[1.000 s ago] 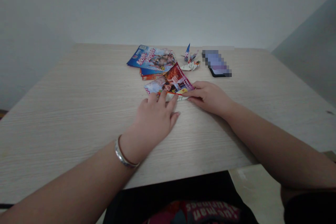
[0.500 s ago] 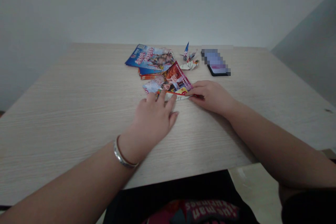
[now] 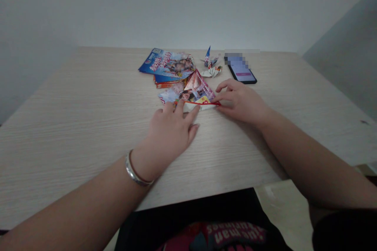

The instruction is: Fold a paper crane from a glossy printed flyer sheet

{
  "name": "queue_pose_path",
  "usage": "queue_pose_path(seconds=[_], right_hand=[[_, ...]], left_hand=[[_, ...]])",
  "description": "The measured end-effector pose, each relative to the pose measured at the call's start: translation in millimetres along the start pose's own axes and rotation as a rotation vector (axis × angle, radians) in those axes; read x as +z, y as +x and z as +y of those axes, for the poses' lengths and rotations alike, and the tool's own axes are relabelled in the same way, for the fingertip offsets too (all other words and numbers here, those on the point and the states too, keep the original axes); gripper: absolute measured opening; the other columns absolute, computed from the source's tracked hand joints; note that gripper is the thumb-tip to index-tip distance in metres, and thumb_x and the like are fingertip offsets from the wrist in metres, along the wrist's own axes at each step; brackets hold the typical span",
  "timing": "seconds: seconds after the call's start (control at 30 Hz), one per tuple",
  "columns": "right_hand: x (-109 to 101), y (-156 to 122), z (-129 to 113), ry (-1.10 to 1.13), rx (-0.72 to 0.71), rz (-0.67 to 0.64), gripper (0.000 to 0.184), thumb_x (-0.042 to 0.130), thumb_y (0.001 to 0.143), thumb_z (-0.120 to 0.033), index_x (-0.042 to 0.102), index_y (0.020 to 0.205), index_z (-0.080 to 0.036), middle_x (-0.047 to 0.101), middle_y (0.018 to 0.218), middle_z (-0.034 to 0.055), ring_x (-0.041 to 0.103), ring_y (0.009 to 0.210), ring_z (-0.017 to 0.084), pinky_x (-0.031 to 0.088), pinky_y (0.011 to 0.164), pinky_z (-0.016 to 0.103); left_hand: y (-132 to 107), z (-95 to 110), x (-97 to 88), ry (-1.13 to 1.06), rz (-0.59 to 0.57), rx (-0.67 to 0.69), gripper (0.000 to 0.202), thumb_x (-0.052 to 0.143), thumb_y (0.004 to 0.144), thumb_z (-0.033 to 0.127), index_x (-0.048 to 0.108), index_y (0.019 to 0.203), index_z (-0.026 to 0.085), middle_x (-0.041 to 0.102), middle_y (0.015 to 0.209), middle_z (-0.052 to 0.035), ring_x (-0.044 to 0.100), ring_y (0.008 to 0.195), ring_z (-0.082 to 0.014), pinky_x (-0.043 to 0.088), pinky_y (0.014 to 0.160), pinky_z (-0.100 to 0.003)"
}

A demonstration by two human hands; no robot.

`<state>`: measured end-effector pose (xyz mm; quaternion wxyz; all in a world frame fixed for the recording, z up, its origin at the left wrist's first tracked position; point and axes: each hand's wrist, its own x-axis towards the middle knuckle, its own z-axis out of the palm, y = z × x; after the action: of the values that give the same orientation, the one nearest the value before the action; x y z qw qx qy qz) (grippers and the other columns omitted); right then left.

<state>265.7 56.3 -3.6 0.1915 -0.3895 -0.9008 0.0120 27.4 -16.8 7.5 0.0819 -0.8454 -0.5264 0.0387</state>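
A partly folded colour-printed paper sheet (image 3: 196,89) lies on the table between my hands, with a white strip showing along its near edge. My left hand (image 3: 171,131), a silver bangle (image 3: 134,170) at its wrist, rests on that near edge. Its fingers are spread, with the tips pressing the paper down. At the sheet's right corner is my right hand (image 3: 243,102). Its thumb and forefinger pinch the corner, and the other fingers are slightly lifted. The fold under my left fingertips is partly hidden.
Behind the sheet lies a stack of printed leaflets (image 3: 165,64). Folded paper cranes (image 3: 211,71) sit to its right, and a phone (image 3: 243,71) with a lit screen lies further right. The pale wooden table (image 3: 88,106) meets a wall at the back.
My right hand has shifted slightly right along the near edge to the corner, and its fingers have parted more. My left hand stays in place on the paper. The view has tilted a little.
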Motion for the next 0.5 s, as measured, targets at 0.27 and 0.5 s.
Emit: queue_pose_path(seconds=[0.27,0.5], right_hand=[[1.2,7.7,-11.1,0.091,0.268,-0.105,0.02,0.067,0.09,-0.026,0.08,0.104,-0.018,0.075,0.094,0.0083,0.066,0.086,0.022,0.05,0.082,0.035],[9.3,15.5,-12.8,0.42,0.487,-0.17,0.022,0.066,0.089,-0.039,0.077,0.086,-0.02,0.071,0.078,0.0022,0.056,0.067,0.015,0.041,0.062,0.029]], left_hand=[[-3.0,-2.5,6.4,-0.024,0.09,0.01,0.054,0.044,0.105,0.042,0.052,0.156,0.024,0.054,0.156,-0.0208,0.058,0.131,-0.0445,0.052,0.099,-0.059],[-1.9,-6.6,16.7,-0.094,0.058,0.04,0.062,0.047,0.105,0.046,0.045,0.159,0.016,0.04,0.164,-0.0247,0.039,0.152,-0.0433,0.036,0.122,-0.056]])
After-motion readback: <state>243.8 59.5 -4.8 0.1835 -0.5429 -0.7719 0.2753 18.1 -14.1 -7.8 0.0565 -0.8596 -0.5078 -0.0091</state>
